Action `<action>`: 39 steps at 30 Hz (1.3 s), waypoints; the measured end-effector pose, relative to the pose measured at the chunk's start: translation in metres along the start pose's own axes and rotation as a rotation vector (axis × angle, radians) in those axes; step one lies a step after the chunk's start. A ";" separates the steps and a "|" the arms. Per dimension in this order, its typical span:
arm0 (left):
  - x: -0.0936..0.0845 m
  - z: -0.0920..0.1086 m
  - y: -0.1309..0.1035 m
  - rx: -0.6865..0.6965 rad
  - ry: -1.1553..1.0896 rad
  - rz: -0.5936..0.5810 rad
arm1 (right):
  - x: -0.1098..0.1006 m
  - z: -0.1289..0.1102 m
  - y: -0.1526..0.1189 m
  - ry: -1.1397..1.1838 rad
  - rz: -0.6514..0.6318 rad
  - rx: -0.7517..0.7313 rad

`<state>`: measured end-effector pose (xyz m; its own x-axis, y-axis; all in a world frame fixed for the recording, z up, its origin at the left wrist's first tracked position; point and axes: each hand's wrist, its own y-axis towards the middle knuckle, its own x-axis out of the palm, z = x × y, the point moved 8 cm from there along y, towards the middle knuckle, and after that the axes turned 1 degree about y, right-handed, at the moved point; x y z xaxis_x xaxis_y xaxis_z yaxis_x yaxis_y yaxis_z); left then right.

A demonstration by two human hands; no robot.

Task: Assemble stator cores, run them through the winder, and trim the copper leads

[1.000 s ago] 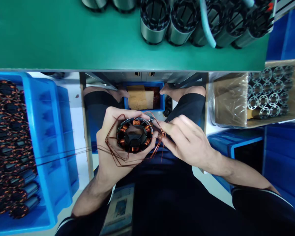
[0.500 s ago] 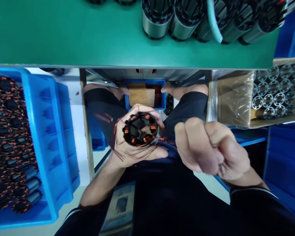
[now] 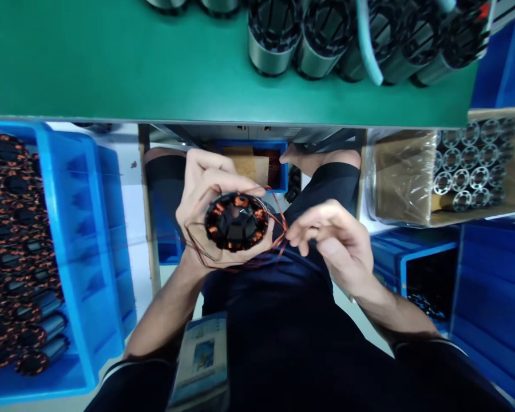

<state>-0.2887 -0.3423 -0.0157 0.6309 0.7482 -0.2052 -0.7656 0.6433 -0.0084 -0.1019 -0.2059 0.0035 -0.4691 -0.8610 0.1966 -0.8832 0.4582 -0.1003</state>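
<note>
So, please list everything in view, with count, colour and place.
Wound part: one, black-copper, centre
Wires: several, copper, around it
Bench: one, green, top
Cylinders: at least seven, black-silver, on bench
Hose: one, pale blue, top right
Bins: several, blue, left, right, below bench
Coiled parts: many, black-copper, in left bin
Carton: one, brown, right
Metal tubes: many, silver, in carton
Badge: one, pale, bottom
Left hand: one, bare, holding wound part
Right hand: one, bare, near wires

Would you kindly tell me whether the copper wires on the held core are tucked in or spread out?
Spread out: the copper wires loop out past the core on both sides, some crossing the left hand.
</note>
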 end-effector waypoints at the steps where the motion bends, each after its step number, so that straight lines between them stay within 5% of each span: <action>1: -0.002 0.012 -0.001 0.108 0.009 -0.019 | 0.003 0.007 0.003 0.076 -0.010 0.122; 4: 0.005 0.038 -0.015 0.403 0.030 -0.094 | 0.015 0.017 0.010 0.305 -0.031 0.328; 6: 0.009 0.038 -0.024 0.438 0.011 -0.089 | 0.019 0.023 0.011 0.390 -0.037 0.398; 8: 0.016 0.022 -0.027 0.278 -0.093 -0.134 | 0.020 0.031 0.008 0.395 -0.048 0.448; 13: 0.056 -0.024 -0.046 -0.453 -0.824 -0.320 | 0.014 0.040 -0.003 0.268 -0.130 0.439; 17: 0.069 -0.017 -0.052 -0.572 -1.008 -0.319 | 0.012 0.020 -0.004 0.150 -0.194 0.315; 21: 0.054 -0.014 -0.046 -0.502 -0.961 -0.159 | 0.012 -0.004 -0.004 0.061 -0.165 0.253; 26: 0.041 -0.026 -0.039 -0.447 -0.798 -0.278 | 0.012 -0.024 -0.004 -0.141 -0.146 0.144; 30: 0.034 -0.035 -0.036 -0.285 -0.689 -0.270 | 0.019 -0.001 -0.007 -0.336 -0.274 0.052; 33: 0.024 -0.019 -0.036 -0.013 -0.428 -0.134 | 0.017 0.034 -0.008 -0.376 -0.421 0.112; 35: 0.027 -0.003 -0.041 0.106 -0.334 -0.159 | 0.006 0.047 -0.002 -0.341 -0.438 0.199; 39: 0.035 0.018 -0.052 0.177 -0.312 -0.332 | -0.012 0.023 0.021 -0.107 -0.337 0.315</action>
<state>-0.2244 -0.3471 -0.0051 0.8657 0.4934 0.0838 -0.5005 0.8528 0.1489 -0.1146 -0.1914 -0.0233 -0.1391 -0.9757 0.1692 -0.9365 0.0741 -0.3427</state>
